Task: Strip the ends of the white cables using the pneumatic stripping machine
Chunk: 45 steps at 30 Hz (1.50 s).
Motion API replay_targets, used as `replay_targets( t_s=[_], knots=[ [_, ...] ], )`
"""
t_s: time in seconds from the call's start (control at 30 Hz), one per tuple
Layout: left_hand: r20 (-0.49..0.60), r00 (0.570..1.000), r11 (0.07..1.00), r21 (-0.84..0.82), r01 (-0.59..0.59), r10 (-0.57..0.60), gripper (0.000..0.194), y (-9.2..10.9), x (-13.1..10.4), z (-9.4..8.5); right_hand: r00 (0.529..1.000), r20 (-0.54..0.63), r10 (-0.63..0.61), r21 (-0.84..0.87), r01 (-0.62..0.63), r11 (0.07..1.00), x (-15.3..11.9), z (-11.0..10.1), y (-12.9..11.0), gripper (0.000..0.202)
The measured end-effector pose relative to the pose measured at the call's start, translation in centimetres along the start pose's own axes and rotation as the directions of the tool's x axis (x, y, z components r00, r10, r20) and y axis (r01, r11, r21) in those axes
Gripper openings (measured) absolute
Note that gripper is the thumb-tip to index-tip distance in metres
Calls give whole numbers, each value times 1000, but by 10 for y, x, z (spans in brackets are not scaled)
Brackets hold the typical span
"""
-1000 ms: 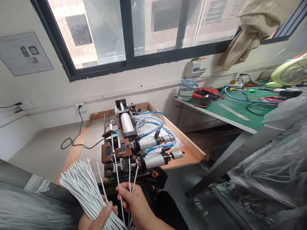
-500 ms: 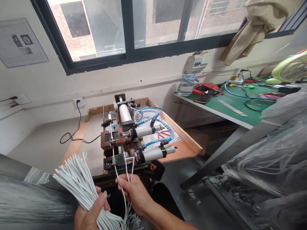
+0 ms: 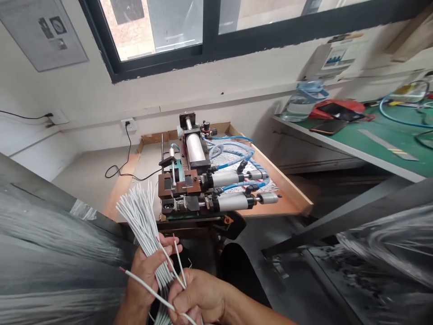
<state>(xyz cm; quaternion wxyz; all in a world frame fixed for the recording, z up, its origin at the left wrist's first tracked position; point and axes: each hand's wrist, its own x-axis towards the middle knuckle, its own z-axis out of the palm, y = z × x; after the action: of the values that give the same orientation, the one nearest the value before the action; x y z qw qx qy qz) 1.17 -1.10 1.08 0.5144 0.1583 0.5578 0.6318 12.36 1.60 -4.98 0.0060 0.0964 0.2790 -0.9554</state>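
My left hand (image 3: 147, 271) is wrapped round a thick bundle of white cables (image 3: 140, 216), whose cut ends fan out upward. Close against it, my right hand (image 3: 191, 293) grips a few separate white cables (image 3: 147, 286); their tips show short red ends and point up and left. Beyond both hands stands a pneumatic machine (image 3: 179, 183) with silver cylinders and a brown metal block. No cable reaches into its front now.
The machine sits in a wooden-edged tray (image 3: 291, 192) with blue hoses. At right, a green table (image 3: 382, 144) holds a water jug (image 3: 304, 101), a red pouch (image 3: 338, 109) and a phone (image 3: 328, 127). Plastic-wrapped bundles (image 3: 50, 253) flank the left side.
The separate cables have come out of the machine's front, and my right hand has moved down beside my left. The cylinder rods at right now extend further. The view has shifted.
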Motion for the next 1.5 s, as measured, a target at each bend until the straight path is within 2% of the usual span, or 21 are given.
replay_targets(
  t_s=[0.17,0.43,0.53,0.63,0.7,0.73,0.77,0.83,0.9,0.93,0.97,1.0,1.03,1.07,1.1,1.13,1.17,1.2,1.3,1.37,1.5],
  knots=[
    [-50,998,1000,11,-29,30,29,-5,0,-1,999,19,26,0,-26,1000,0,1,0,14],
    [-33,997,997,28,-74,75,24,-6,0,-5,992,-81,-102,-53,98,994,-2,3,3,21],
    [-34,995,995,38,-92,93,22,-7,2,-9,973,-102,-206,-134,191,972,-5,8,0,28],
    [-39,994,995,29,-99,100,21,-9,5,-11,906,-167,-388,-311,325,893,-14,4,-5,39],
    [-54,995,997,12,-81,81,22,-9,6,-13,812,-294,-504,-488,326,810,-25,-6,-10,44],
    [-68,996,998,2,-65,64,23,-10,6,-13,741,-373,-559,-580,283,763,-32,-14,-14,45],
    [-83,995,999,-9,-47,46,24,-10,7,-13,645,-453,-616,-668,212,713,-41,-23,-17,43],
    [-113,993,999,-32,-22,19,27,-10,6,-13,418,-542,-729,-796,22,604,-58,-40,-26,39],
    [-129,992,999,-47,-12,6,26,-12,6,-13,159,-509,-846,-857,-187,481,-72,-48,-35,39],
    [-134,991,999,-50,-12,6,26,-13,6,-12,33,-434,-900,-871,-269,411,-76,-47,-40,43],
    [-137,991,999,-50,-13,6,26,-13,6,-11,-56,-336,-940,-886,-320,336,-77,-42,-44,45],
    [-140,990,999,-45,-14,7,26,-14,5,-9,-104,-242,-965,-907,-329,263,-75,-33,-47,44],
    [-141,990,999,-34,-13,8,25,-14,5,-7,-68,-183,-981,-941,-276,195,-69,-23,-50,39],
    [-135,991,1000,-19,-10,8,24,-14,4,-4,20,-166,-986,-973,-166,161,-60,-11,-52,29],
    [-116,993,1000,-1,-9,9,24,-14,3,-2,177,-190,-966,-982,-29,188,-49,0,-53,23],
    [-92,996,1000,17,-15,17,24,-13,2,0,317,-228,-921,-958,97,270,-37,10,-55,21],
    [-70,997,999,34,-31,33,26,-12,1,1,407,-254,-877,-911,205,359,-25,18,-56,20],
    [-58,997,998,47,-52,55,29,-12,1,2,454,-258,-853,-855,304,420,-13,22,-56,19],
    [-109,992,996,63,-61,68,36,-9,4,-3,543,-308,-781,-640,489,592,10,22,-58,24],
    [-175,984,999,33,18,-12,35,-7,9,-9,577,-368,-729,-500,538,679,16,15,-58,26],
    [-220,967,990,-73,119,-132,38,-5,21,-20,587,-485,-648,-282,596,752,18,5,-62,26]
  ],
)
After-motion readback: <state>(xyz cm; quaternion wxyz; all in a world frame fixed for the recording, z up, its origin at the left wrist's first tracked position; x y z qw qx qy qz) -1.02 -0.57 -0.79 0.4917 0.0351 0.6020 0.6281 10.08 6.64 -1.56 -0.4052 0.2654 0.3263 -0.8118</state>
